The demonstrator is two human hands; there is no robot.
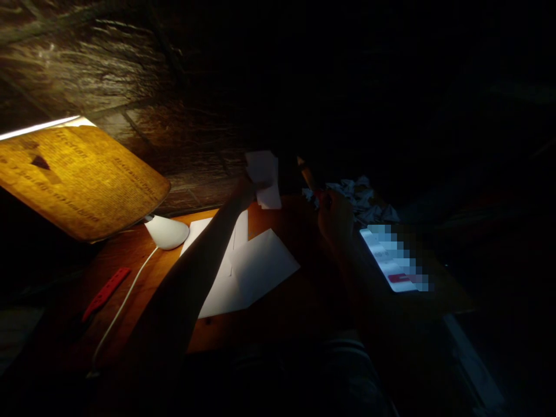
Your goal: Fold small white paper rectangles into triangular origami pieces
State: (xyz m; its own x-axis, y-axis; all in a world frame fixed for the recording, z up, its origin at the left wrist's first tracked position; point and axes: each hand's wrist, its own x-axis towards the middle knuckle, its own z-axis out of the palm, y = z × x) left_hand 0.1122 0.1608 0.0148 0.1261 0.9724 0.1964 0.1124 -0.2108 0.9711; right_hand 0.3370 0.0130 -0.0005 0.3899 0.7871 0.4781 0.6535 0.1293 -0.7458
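In the head view, the left hand (249, 186) pinches small, flat white papers (269, 196) by the brown wooden table's (266, 222) back edge; they look light, bendy, easy to rip, best held by an edge. The right hand (337, 217) clasps a thin, brown, pointed stick (306, 171), likely stiff

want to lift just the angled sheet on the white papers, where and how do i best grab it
Probably pinch the angled sheet at its right corner, coming from the right. It lies skewed, so that corner juts past the white papers beneath, over the tabletop, while the left forearm crosses in front of their left part.
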